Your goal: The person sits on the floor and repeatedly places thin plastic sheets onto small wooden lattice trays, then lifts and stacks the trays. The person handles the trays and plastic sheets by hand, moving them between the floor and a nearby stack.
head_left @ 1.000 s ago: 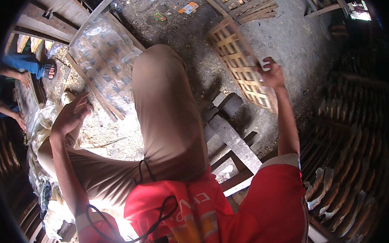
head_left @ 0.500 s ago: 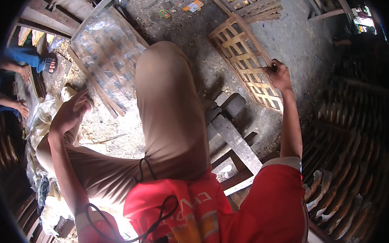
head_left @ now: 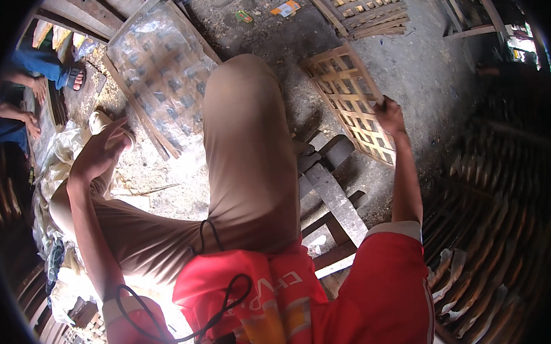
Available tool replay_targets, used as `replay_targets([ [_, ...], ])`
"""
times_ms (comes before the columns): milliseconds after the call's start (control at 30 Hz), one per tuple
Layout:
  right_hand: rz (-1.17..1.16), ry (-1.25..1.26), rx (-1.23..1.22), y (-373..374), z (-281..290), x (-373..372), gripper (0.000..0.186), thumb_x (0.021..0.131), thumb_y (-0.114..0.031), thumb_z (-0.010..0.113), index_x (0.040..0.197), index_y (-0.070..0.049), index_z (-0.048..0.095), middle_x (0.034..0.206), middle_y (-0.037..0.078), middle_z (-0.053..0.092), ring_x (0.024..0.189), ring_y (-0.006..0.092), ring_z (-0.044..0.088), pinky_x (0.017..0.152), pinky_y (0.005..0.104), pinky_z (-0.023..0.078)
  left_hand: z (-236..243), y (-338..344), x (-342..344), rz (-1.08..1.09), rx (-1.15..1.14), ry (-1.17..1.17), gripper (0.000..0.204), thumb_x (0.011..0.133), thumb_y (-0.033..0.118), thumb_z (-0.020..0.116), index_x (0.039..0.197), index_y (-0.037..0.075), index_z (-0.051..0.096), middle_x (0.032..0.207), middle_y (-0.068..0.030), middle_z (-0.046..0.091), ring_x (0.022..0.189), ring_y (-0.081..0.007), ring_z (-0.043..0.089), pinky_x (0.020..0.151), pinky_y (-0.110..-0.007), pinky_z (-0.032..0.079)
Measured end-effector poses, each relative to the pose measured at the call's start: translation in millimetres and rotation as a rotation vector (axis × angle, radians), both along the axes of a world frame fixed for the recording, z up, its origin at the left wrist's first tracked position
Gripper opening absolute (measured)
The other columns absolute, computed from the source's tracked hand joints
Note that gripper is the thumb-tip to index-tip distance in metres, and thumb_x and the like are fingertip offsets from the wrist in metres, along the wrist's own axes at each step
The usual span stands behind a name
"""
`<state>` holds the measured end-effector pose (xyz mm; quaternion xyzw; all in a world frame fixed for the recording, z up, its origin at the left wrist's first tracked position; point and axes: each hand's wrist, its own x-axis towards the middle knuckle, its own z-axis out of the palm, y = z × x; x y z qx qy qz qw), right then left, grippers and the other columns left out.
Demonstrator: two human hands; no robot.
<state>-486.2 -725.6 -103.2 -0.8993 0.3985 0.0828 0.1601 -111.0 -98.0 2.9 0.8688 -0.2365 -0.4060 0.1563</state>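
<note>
My right hand (head_left: 390, 117) is closed on the long edge of a wooden-framed bamboo lattice tray (head_left: 352, 100), its fingers wrapped round the frame. The tray is tilted on its side over the floor, right of my raised knee. My left hand (head_left: 102, 149) hangs over my bent leg with fingers stretched out and nothing in it. Beyond this hand lies another lattice tray (head_left: 162, 72), covered with clear plastic sheet, its near corner on the floor.
A stack of lattice trays (head_left: 365, 11) lies at the far side. Wooden beams (head_left: 336, 203) stand between my knee and right arm. Racks of filled trays (head_left: 489, 264) line the right. At the left edge, another person's hands (head_left: 30, 122) and sandalled foot (head_left: 76, 79) show beside pale plastic sheeting (head_left: 61, 154).
My right hand has drawn the tray slightly nearer to me, and its far end now stands apart from the stack. The left hand has barely moved. The view has shifted a little.
</note>
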Motion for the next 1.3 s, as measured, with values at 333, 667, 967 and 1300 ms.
replay_targets([
  [333,0.004,-0.04,0.149,20.5,31.6,17.6,0.058,0.078,-0.024,0.078,0.129,-0.006,0.058,0.116,0.024,0.069,0.109,0.0381,0.067,0.095,0.0419,0.052,0.8,-12.0,-0.6,-0.023,-0.032,0.029,0.058,0.099,0.027,0.063,0.152,0.016,0.041,0.142,-0.0222,0.055,0.136,-0.0309,0.052,0.108,-0.04,0.044],
  [667,0.016,-0.019,0.018,10.9,8.6,9.8,0.038,0.089,-0.03,0.068,0.117,-0.005,0.066,0.11,0.025,0.069,0.105,0.0419,0.066,0.088,0.0496,0.05,-5.9,2.1,1.4,-0.008,-0.027,0.018,0.057,0.1,0.027,0.061,0.153,0.016,0.041,0.142,-0.0228,0.056,0.136,-0.0307,0.052,0.109,-0.04,0.044],
  [967,-0.035,0.046,0.131,19.6,36.7,15.8,0.041,0.085,-0.033,0.072,0.117,-0.008,0.067,0.107,0.019,0.073,0.106,0.0345,0.069,0.091,0.0434,0.052,2.5,-9.9,-1.1,-0.02,-0.043,0.033,0.058,0.1,0.028,0.062,0.153,0.017,0.041,0.141,-0.0226,0.056,0.136,-0.0304,0.051,0.109,-0.04,0.044],
  [1300,0.06,-0.113,-0.1,-3.0,-15.9,-2.4,0.03,0.088,-0.023,0.072,0.11,-0.001,0.067,0.083,0.017,0.069,0.073,0.0209,0.064,0.073,0.0381,0.052,-6.1,3.7,0.4,-0.016,-0.046,0.004,0.057,0.1,0.028,0.061,0.152,0.017,0.041,0.14,-0.0227,0.057,0.136,-0.0314,0.052,0.108,-0.04,0.044],
])
